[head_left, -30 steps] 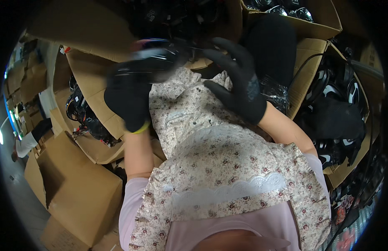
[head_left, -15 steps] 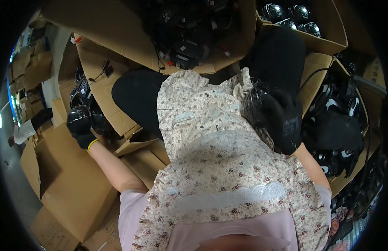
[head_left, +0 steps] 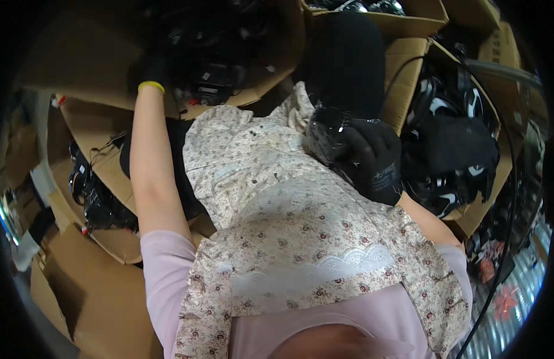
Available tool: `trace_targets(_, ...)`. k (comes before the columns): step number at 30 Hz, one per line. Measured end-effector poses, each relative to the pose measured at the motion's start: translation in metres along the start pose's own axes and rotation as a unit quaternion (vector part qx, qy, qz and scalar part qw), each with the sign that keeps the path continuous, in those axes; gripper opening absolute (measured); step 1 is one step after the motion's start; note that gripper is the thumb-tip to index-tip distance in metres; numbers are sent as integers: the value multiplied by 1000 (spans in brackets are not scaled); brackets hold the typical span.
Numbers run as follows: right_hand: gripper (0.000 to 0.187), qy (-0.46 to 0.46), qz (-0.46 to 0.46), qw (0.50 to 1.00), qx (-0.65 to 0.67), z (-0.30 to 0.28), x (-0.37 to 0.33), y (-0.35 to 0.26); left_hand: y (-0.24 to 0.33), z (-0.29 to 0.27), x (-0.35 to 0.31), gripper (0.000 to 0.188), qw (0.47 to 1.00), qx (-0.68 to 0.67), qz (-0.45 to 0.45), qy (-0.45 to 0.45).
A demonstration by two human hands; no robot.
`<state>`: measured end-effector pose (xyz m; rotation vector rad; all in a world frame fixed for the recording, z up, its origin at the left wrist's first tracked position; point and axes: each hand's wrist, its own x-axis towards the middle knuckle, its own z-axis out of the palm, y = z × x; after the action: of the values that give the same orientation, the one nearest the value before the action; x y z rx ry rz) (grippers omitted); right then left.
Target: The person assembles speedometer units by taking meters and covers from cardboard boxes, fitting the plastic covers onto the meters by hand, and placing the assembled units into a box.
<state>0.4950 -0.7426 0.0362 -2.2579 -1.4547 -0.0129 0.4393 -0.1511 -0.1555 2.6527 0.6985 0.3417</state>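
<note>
My left hand (head_left: pixel 152 70), black-gloved with a yellow cuff, reaches into the dark far carton (head_left: pixel 79 60). Its fingers are lost in shadow among black parts with cables, near a black boxy part (head_left: pixel 212 82) bearing a pale label. On the right of my lap, my right hand (head_left: pixel 375 163), also in a black glove, is closed on a rounded dark item wrapped in shiny clear plastic (head_left: pixel 326 134). Part of that item is hidden behind the glove, and its kind is unclear. Beneath it lies my floral apron (head_left: pixel 259 179).
At the right stands an open carton (head_left: pixel 406 78) of black-and-white parts, with a black cloth-like thing (head_left: pixel 456 143) on top. Shiny wrapped rounded pieces (head_left: pixel 387 7) fill another carton at the back. Bagged black parts (head_left: pixel 103 206) lie left. A black cable (head_left: pixel 509 227) hangs at far right.
My left hand has moved from the left carton, where it was at a shiny rounded black piece, up into the far carton. My right hand keeps the wrapped item on my lap. The view has shifted.
</note>
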Motion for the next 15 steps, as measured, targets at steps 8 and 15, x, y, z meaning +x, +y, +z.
trace_targets(8,68,-5,73,996,50,1,-20,-2,-13,17,60,38,995,93,48,0)
trace_targets(15,62,-91,118,986,77,-18,5,-1,12,-36,-15,36,986,56,130,87)
